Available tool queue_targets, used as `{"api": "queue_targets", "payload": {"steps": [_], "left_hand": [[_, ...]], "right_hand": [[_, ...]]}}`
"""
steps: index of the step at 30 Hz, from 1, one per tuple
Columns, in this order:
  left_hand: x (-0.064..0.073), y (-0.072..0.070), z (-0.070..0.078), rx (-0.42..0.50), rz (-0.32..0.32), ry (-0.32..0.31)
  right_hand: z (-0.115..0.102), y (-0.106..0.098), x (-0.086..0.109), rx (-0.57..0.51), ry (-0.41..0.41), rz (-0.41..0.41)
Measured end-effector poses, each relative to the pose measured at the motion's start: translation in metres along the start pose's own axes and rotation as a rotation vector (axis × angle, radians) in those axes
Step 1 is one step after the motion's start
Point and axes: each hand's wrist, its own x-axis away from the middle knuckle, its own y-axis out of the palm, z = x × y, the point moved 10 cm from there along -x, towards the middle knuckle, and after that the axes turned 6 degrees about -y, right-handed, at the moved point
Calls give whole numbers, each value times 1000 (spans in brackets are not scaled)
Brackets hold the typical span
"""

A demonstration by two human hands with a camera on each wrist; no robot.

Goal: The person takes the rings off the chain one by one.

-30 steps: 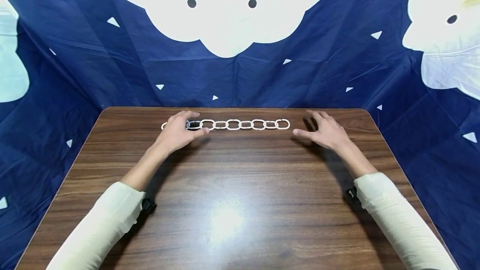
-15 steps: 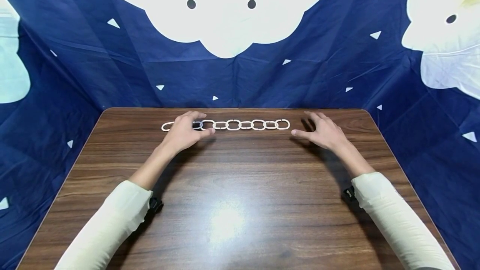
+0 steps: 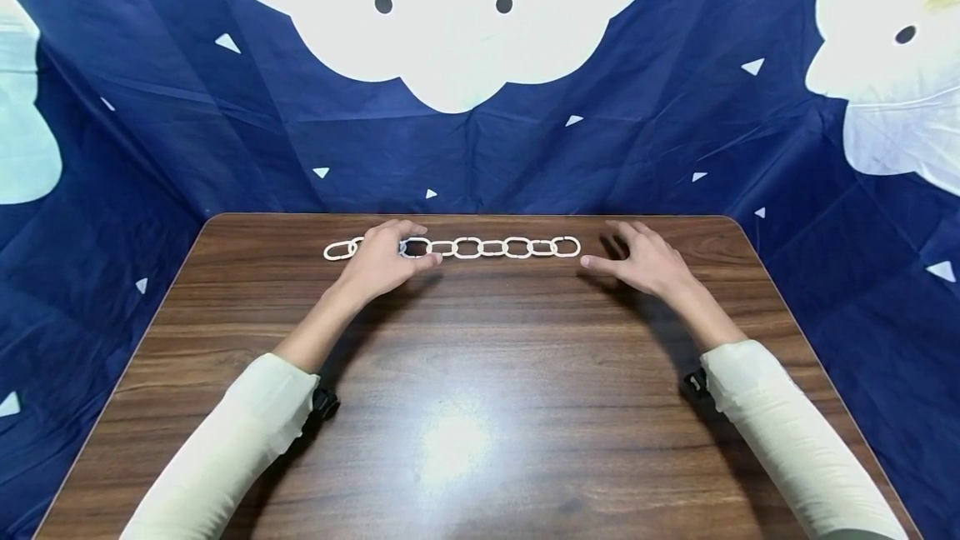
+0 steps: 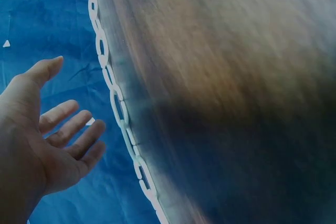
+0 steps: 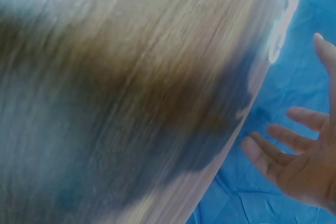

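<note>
A chain of white links (image 3: 467, 248) lies in a straight row along the far side of the wooden table. My left hand (image 3: 381, 259) hovers over its left part with thumb and fingers spread, hiding a few links from the head camera. In the left wrist view that hand (image 4: 58, 140) shows an empty palm, apart from the chain (image 4: 116, 103). My right hand (image 3: 647, 261) is held just past the chain's right end, thumb and fingers spread wide. The right wrist view shows this hand (image 5: 299, 150) holding nothing, with the chain's end link (image 5: 274, 51) beyond it.
The brown wood-grain table (image 3: 480, 340) has a rounded far edge close behind the chain. A blue curtain (image 3: 255, 140) with white cloud and triangle prints surrounds it at the back and both sides. A bright glare spot shows on the tabletop.
My left hand has slid to the right above the chain, uncovering links at its left end. My right hand has drifted very slightly left. The chain stays where it was.
</note>
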Motion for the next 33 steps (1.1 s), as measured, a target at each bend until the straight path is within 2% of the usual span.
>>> {"api": "queue_targets", "payload": {"steps": [10, 24, 33], "left_hand": [[-1, 5, 8, 28, -1, 22], [-1, 17, 13, 41, -1, 7], [-4, 23, 23, 77, -8, 14]], "right_hand": [[-3, 3, -2, 1, 3, -15], [-3, 5, 1, -14, 7, -19], [-4, 5, -2, -14, -8, -15]]}}
